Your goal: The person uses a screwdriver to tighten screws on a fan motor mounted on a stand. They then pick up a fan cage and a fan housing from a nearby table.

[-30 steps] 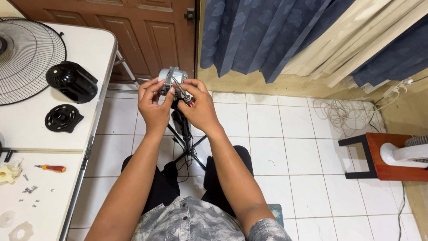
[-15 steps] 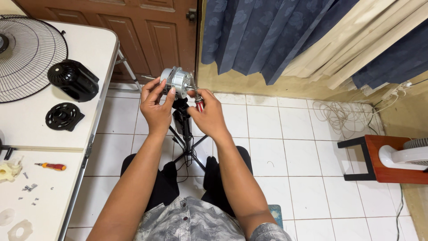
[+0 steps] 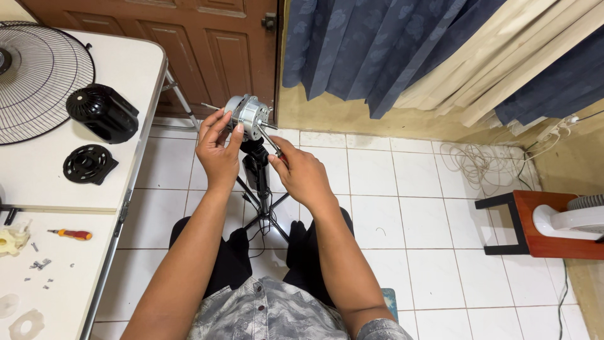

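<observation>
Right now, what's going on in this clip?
A seated person is working on a silver metal fan motor mounted on a black stand. The left hand steadies the motor's side, while the right hand holds a red-handled screwdriver with its tip against the motor. On the white table lie a wire fan guard, a black motor cover and a small orange screwdriver.

White tiled floor point(image 3: 390, 214) under bright, even light. Brown panelled door point(image 3: 207, 44) at twelve o'clock, blue curtains point(image 3: 377, 44) at one, white surface point(image 3: 56, 189) at nine, red-topped stool point(image 3: 553, 230) at three.
</observation>
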